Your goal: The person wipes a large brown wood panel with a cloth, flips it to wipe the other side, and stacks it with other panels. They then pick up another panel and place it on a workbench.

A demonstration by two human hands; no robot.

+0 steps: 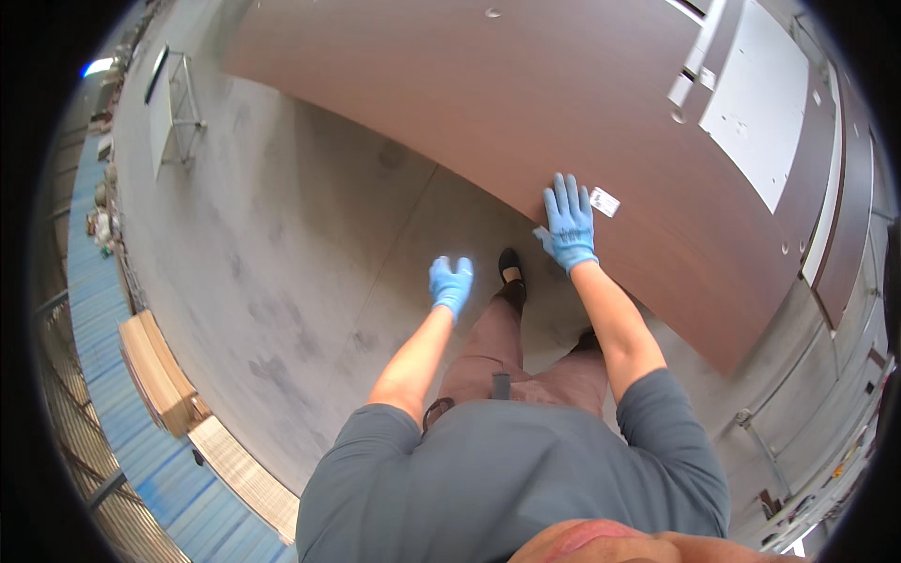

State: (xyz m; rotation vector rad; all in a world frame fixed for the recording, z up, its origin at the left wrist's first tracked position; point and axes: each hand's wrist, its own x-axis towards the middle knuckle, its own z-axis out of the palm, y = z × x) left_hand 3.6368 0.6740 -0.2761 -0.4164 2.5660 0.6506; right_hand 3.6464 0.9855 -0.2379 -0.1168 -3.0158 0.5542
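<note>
Both my hands wear light blue gloves. My right hand (569,225) lies flat near the close edge of a large brown wood-grain panel (450,84), its fingers stretched out. Just right of those fingertips, a small white label (604,201) is stuck to the panel. My left hand (450,283) hangs in the air over the grey floor, apart from the panel; its fingers are partly curled with gaps between them, and nothing shows in it.
White and brown boards (756,108) lie on the panel's right part. A metal-framed cart (175,108) stands far left. Stacked wooden boards (161,371) rest on a blue roller conveyor (108,310) along the left. Metal rails (770,441) run at the right.
</note>
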